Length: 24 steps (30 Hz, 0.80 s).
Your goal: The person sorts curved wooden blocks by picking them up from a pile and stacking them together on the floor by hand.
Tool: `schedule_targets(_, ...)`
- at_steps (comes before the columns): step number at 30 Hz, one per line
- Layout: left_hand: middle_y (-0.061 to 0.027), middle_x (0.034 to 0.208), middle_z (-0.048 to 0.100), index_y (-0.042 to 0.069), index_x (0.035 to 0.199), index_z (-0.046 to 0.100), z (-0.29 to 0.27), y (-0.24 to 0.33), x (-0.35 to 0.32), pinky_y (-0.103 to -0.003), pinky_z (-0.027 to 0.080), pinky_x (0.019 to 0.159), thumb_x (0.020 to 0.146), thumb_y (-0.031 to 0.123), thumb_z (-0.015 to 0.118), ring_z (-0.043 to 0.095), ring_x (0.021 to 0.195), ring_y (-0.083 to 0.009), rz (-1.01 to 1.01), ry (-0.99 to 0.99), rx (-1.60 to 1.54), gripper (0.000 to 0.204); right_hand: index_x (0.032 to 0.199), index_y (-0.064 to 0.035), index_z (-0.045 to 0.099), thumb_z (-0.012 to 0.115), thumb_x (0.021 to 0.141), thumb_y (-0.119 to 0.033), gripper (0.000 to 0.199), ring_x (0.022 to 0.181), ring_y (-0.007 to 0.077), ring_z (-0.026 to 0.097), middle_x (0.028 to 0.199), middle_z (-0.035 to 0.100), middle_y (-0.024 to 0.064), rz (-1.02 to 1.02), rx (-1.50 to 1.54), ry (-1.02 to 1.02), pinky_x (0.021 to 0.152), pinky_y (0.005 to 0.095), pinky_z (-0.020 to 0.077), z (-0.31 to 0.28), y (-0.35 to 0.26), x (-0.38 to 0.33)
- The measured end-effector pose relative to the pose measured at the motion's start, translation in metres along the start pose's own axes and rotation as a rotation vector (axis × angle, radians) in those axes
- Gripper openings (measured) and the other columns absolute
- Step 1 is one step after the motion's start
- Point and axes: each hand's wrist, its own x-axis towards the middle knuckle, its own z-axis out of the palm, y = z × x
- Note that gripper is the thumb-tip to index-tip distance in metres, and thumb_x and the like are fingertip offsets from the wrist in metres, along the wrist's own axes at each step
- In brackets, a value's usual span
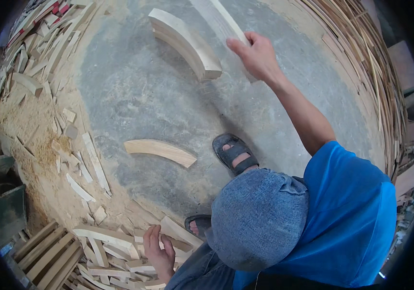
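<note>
My right hand (pixel 260 55) is closed around the near end of a pale wooden piece (pixel 221 21), slightly blurred, which runs out past the upper edge. Just left of it, a thick curved wooden block (pixel 187 46) rests on the concrete floor; it looks like two layers, one on the other. A thinner curved wooden piece (pixel 161 151) lies flat on the floor nearer to me. My left hand (pixel 159 252) hangs at the lower left with fingers apart and nothing in them, over or beside a pile of cut wooden pieces (pixel 105 235).
Offcuts and sawdust (pixel 33 125) cover the floor along the left. Long thin wood strips (pixel 361 43) are heaped at the right. A slatted wooden stack (pixel 47 253) stands at the lower left. My sandalled foot (pixel 236 153) is on the concrete, below the thick block.
</note>
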Motion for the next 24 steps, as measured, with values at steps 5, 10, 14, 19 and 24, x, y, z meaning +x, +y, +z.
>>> schedule_targets(5,-0.0192,0.108,0.061,0.000,0.113,0.061,0.005,-0.001,0.007,-0.043,0.049,0.086,0.082,-0.002,0.058,0.060,0.100,-0.0372,0.046,-0.071,-0.048,0.032,0.100,0.0070,0.067,0.067,0.081,-0.044,0.054,0.074,0.0283,0.065,0.080,0.067,0.0185,0.101,-0.243,-0.011,0.070,0.0407,0.0510,-0.009,0.034,0.044)
schedule_targets(10,-0.0190,0.106,0.062,0.000,0.112,0.060,0.003,-0.005,0.005,-0.044,0.049,0.085,0.082,-0.002,0.058,0.060,0.099,-0.0375,0.006,-0.106,-0.030,0.031,0.104,0.0064,0.068,0.070,0.078,-0.043,0.056,0.084,0.0339,0.067,0.089,0.069,0.0222,0.102,-0.282,-0.058,0.075,0.0431,0.0513,-0.001,0.074,0.043)
schedule_targets(14,-0.0186,0.104,0.063,-0.001,0.112,0.060,0.005,-0.002,0.005,-0.044,0.049,0.085,0.082,-0.003,0.058,0.061,0.099,-0.0370,-0.050,-0.126,-0.039,0.030,0.117,0.0019,0.064,0.071,0.079,-0.042,0.058,0.097,0.0309,0.064,0.106,0.067,0.0189,-0.350,-0.306,0.052,0.088,0.0444,0.0462,-0.032,0.080,0.031)
schedule_targets(19,-0.0187,0.104,0.064,-0.001,0.112,0.060,0.009,-0.007,0.004,-0.043,0.049,0.085,0.082,-0.002,0.059,0.061,0.097,-0.0368,-0.083,-0.149,-0.084,0.030,0.124,-0.0059,0.061,0.072,0.083,-0.042,0.056,0.120,0.0261,0.054,0.124,0.062,0.0110,-0.609,-0.364,-0.092,0.108,0.0478,0.0314,-0.094,0.081,0.024)
schedule_targets(24,-0.0186,0.103,0.064,-0.001,0.111,0.061,0.009,-0.008,0.003,-0.043,0.049,0.085,0.082,-0.001,0.059,0.062,0.097,-0.0365,-0.117,-0.170,-0.068,0.029,0.122,-0.0186,0.064,0.075,0.074,-0.014,0.049,0.136,0.0203,0.041,0.129,0.059,-0.0008,-0.739,-0.766,-0.753,0.120,0.0507,0.0143,-0.123,0.057,0.014)
